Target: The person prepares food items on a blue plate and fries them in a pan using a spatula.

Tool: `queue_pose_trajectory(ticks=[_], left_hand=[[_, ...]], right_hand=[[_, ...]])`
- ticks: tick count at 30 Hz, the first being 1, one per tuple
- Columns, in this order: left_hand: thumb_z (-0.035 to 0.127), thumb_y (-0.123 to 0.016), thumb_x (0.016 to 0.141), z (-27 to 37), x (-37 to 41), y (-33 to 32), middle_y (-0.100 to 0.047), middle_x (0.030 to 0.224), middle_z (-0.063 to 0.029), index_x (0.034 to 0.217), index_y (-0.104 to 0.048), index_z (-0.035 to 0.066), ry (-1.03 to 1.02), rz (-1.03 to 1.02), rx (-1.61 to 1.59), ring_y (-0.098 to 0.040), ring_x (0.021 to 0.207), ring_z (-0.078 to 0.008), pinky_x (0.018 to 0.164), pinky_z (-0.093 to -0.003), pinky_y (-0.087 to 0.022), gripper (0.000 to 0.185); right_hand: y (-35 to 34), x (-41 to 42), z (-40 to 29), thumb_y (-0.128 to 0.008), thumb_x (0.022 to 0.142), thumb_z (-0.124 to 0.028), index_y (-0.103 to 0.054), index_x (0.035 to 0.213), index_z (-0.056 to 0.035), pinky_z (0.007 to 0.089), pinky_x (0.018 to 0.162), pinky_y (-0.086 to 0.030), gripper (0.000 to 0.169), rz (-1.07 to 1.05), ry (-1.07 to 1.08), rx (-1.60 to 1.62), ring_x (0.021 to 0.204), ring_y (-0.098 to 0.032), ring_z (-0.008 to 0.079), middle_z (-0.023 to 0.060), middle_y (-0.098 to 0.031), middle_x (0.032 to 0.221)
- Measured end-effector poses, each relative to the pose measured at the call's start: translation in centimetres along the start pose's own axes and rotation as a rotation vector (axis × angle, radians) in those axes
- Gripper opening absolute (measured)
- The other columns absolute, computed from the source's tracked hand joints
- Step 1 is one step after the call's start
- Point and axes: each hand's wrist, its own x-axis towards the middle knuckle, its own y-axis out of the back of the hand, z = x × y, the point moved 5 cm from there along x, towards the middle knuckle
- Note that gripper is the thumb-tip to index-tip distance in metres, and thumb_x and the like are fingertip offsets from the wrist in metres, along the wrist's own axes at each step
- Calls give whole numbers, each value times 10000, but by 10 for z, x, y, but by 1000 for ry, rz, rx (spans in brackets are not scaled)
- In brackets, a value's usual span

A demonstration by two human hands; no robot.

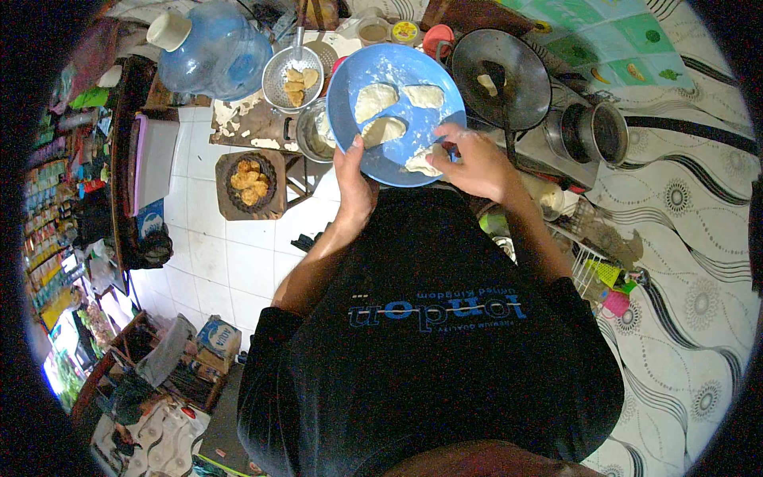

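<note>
My left hand (353, 173) grips the near left rim of a blue plate (417, 143), its thumb on top. The plate is dusted with flour and carries several raw, half-moon dough pastries, such as the large one (375, 101) at the back left. At the near right side, my right hand (471, 158) has its thumb and fingers around a floured pastry (422, 163). Part of that pastry is hidden by the hand. Beyond the plate on the right, a dark wok (527, 77) holds a pale pastry (487, 84) beside a black spatula (508, 131).
A perforated metal strainer (276, 83) with browned pastries stands left of the plate. A metal bowl (307, 146) is partly under it. Fried food (249, 182) fills a dark basket on a wooden stool (226, 206). A large water jug (220, 53) and a metal pot (614, 134) flank the area.
</note>
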Motion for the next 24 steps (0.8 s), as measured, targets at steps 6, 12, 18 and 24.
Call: queue_pose_trajectory(ticks=[6,12,18,24], left_hand=[[358,-525,870,6,-4,-2,-538,1141,-139,1225,-440,-4,-56,68,-22,-536,1050,-269,908,-421,-426,513],[394,-516,876,12,9,2,-533,1172,-133,1224,-457,2,132,-9,-25,-532,1063,-256,918,-405,-418,527],[335,-478,910,19,14,-1,-534,1159,-142,1243,-430,-15,188,-68,-66,-532,1067,-235,905,-384,-436,486],[327,-482,905,20,16,6,-542,1160,-151,1228,-444,-22,213,-69,-97,-548,1050,-227,896,-366,-443,476]], right_hand=[[14,3,-8,-673,756,-306,-588,1023,2,436,772,-484,416,111,134,-19,858,-614,371,188,-641,901],[7,10,-36,-709,706,-255,-615,955,-55,414,846,-459,332,45,519,-262,944,-567,319,111,-594,944],[6,8,-51,-678,730,-281,-614,923,-66,419,813,-471,296,-14,667,-485,882,-591,312,100,-608,910],[12,10,-53,-655,747,-265,-630,925,-77,429,786,-478,260,-116,646,-371,865,-606,325,130,-622,904]])
